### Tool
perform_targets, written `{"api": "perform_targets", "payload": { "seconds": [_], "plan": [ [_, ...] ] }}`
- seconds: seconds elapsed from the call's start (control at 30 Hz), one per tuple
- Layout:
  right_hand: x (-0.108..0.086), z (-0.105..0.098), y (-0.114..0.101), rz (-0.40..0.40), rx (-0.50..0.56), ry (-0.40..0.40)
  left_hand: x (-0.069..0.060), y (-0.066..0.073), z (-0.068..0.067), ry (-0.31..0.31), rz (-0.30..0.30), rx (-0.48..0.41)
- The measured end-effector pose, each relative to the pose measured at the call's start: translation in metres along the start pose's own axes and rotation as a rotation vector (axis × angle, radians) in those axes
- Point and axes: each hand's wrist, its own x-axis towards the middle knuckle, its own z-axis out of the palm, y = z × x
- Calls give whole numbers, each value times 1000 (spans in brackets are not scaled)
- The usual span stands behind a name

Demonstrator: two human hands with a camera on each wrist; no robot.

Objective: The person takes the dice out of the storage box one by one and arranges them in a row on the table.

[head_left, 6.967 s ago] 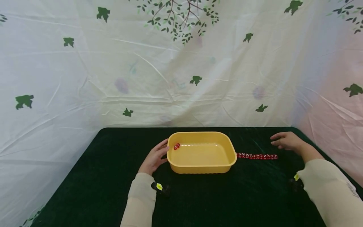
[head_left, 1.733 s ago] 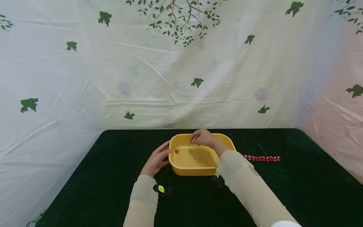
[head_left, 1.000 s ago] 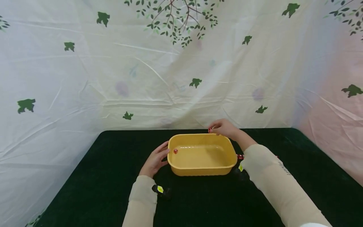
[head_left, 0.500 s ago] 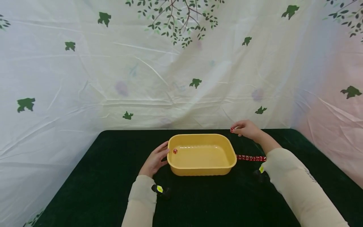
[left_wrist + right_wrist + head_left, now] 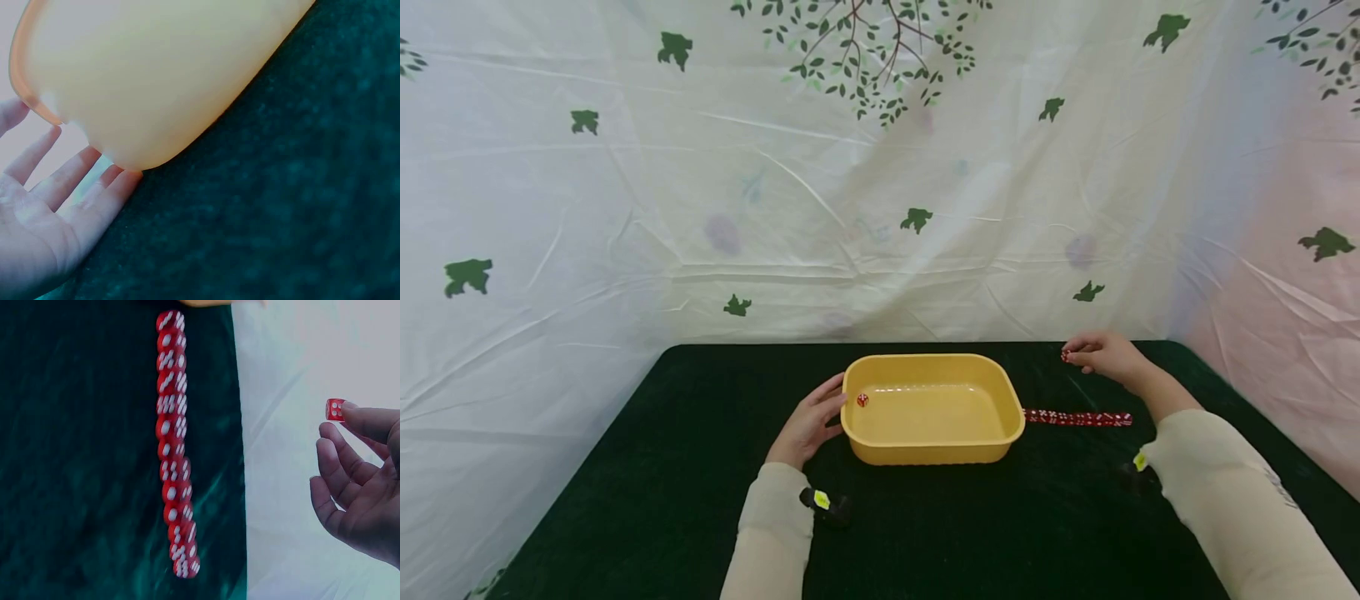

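A yellow plastic basin sits on the dark green cloth, with one red die at its inner left. My left hand rests against the basin's left side, its extended fingertips touching the wall in the left wrist view. From the basin's right side, a straight row of red dice with white pips runs rightward, several long and apparently two wide. Beyond and above the row's right part, my right hand pinches a single red die between thumb and index finger; the other fingers are loosely bent.
The table is covered in dark green velvety cloth, with its far edge just behind the basin. A pale curtain printed with leaves and birds hangs behind and at both sides. Small dark cameras sit at both wrists.
Seven seconds ago the right hand was empty and two dice lay in the basin. It has since pinched one, lifted it out and carried it right. The left hand stays put.
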Motion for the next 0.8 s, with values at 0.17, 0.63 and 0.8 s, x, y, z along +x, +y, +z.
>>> {"api": "perform_targets", "payload": {
  "seconds": [0.17,0.63,0.8],
  "plan": [
    [-11,-7,17,-4,-1,16,0,-2,0,-4,-4,-9],
    [-30,-16,61,84,41,15,-2,-2,-1,-7,11,-8],
    [-37,-14,75,126,52,24,-3,-2,-2,-15,6,-14]
  ]
}}
